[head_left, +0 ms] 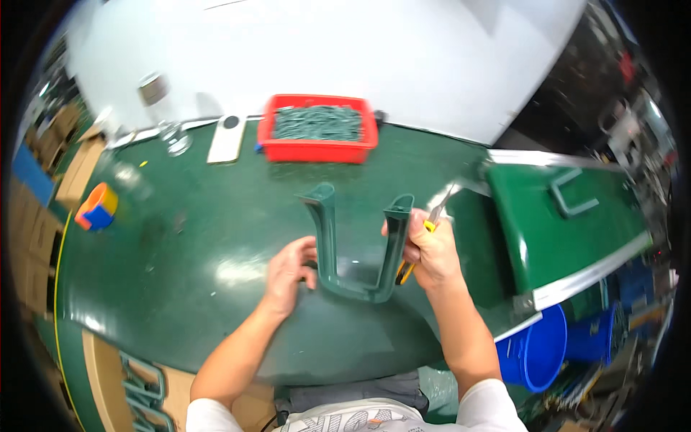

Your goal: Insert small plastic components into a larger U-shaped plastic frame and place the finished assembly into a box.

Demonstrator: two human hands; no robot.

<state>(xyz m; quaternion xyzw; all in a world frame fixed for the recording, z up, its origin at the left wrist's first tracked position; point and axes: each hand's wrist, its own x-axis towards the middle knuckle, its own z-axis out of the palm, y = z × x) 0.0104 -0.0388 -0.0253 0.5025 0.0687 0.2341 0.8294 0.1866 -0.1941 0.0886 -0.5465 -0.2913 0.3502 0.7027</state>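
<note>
A green plastic U-shaped handle [328, 263] is raised above the table in front of me, its two ends pointing away. My right hand [432, 248] is closed on its right leg. In the same hand is a yellow-and-black utility knife [407, 271], its pointed metal blade sticking out beyond the fingers, away from the handle. Beside the left leg is my left hand [289, 272], fingers loosely curved and thumb apart. Its fingertips reach the leg's outer edge; whether they touch cannot be made out.
A red bin [317, 151] of small green parts stands at the back of the green table [216, 216]. Left of it are a white rectangular device [227, 140], a clear bottle [173, 133] and a tape roll [99, 207]. A green conveyor [568, 237] at right carries another U-shaped handle [572, 194]. Blue buckets [540, 349] stand below.
</note>
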